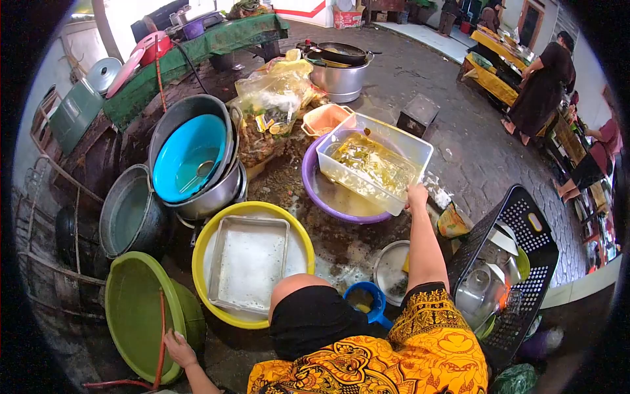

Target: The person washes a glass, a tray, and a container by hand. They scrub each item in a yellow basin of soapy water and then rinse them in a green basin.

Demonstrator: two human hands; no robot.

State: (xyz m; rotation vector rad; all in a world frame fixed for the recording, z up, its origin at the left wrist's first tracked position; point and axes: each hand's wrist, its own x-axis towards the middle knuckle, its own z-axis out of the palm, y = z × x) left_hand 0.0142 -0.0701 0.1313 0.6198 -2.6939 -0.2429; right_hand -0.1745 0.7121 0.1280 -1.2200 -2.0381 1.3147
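My right hand (pixel 415 198) grips the near corner of a clear rectangular plastic container (pixel 415 155). The container is tilted over a purple basin (pixel 312 177) of cloudy water, with wet yellowish-green scraps inside. Low on the left, my left hand (pixel 180 349) has its fingers closed at a red-orange hose (pixel 161 322), which runs across the mouth of a green tub (pixel 125 262). Between my hands stands a yellow basin (pixel 307 249) of whitish water, a clear rectangular tray (pixel 252 256) lying in it. A blue dipper (pixel 375 303) rests near my knee.
At right a black perforated crate (pixel 515 276) holds bowls and other dishes. Left are stacked pots with a turquoise basin (pixel 174 148), plus a dark tub (pixel 128 203). Behind sit a bag of scraps (pixel 269 105) and a steel pot (pixel 341 79). People (pixel 548 82) stand upper right.
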